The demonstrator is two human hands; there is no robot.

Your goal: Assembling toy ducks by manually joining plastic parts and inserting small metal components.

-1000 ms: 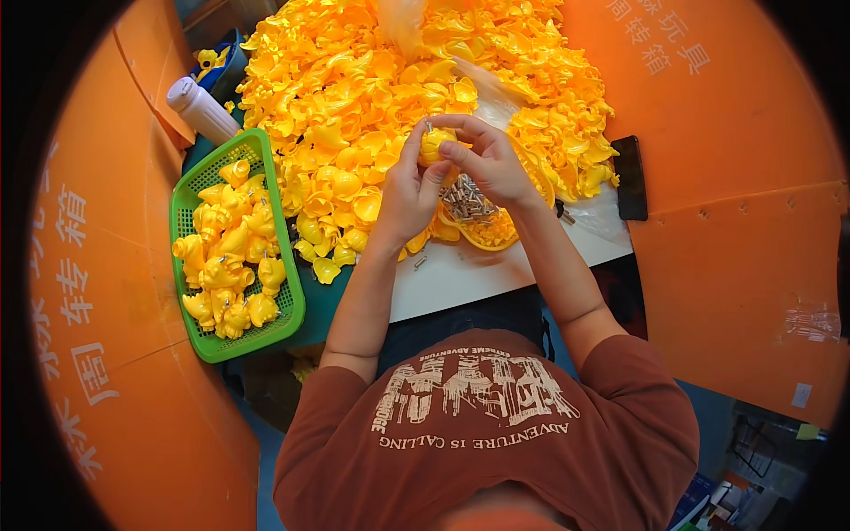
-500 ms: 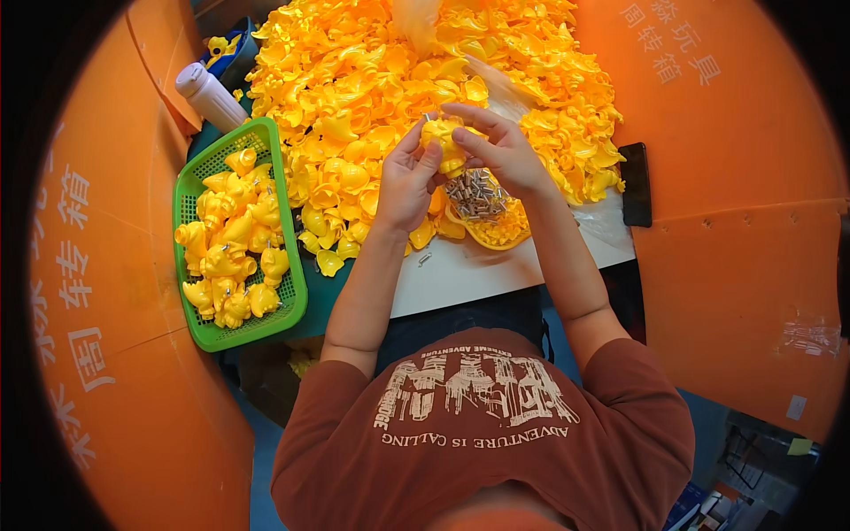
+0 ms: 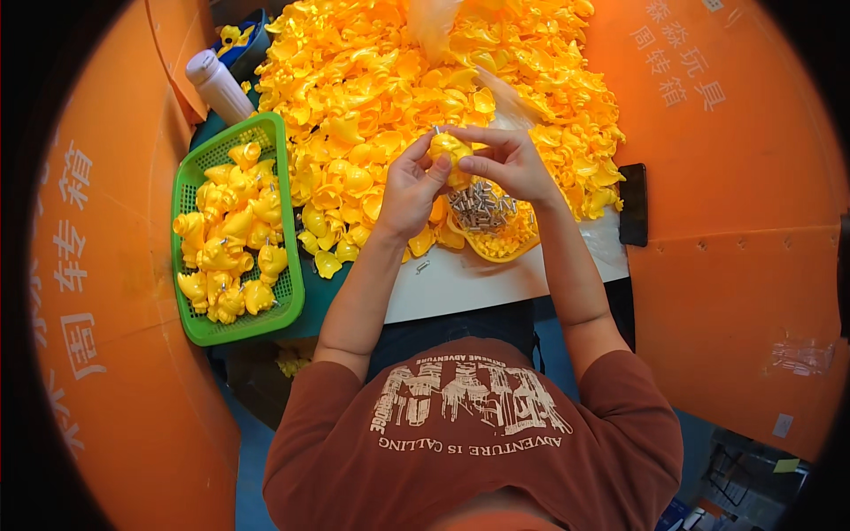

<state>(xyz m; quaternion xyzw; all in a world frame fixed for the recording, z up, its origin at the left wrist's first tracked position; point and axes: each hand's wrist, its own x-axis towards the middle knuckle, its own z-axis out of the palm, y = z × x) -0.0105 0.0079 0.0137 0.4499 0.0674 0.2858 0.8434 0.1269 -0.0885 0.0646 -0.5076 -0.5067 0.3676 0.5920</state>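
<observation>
Between my two hands is a yellow plastic toy part (image 3: 451, 150) with a small metal pin (image 3: 436, 130) standing up from its top. My left hand (image 3: 410, 188) grips its left side with thumb and fingers. On the right side, my right hand (image 3: 511, 165) holds the same part, with the thumb pressed to its front and the forefinger across its top. Just below the part is a yellow tray (image 3: 498, 257) with metal pins (image 3: 479, 209) and small yellow pieces (image 3: 506, 240). Fingers hide part of the toy part.
A large heap of yellow plastic shells (image 3: 354, 115) covers the table's far side. At left stands a green basket (image 3: 296, 265) of assembled yellow parts (image 3: 232, 239), beside a pale bottle (image 3: 219, 86). A dark flat object (image 3: 633, 203) lies by the right orange panel (image 3: 726, 292).
The yellow part is still in both hands and appears slightly turned. My right fingers have shifted a little on it, and the whole view has moved slightly.
</observation>
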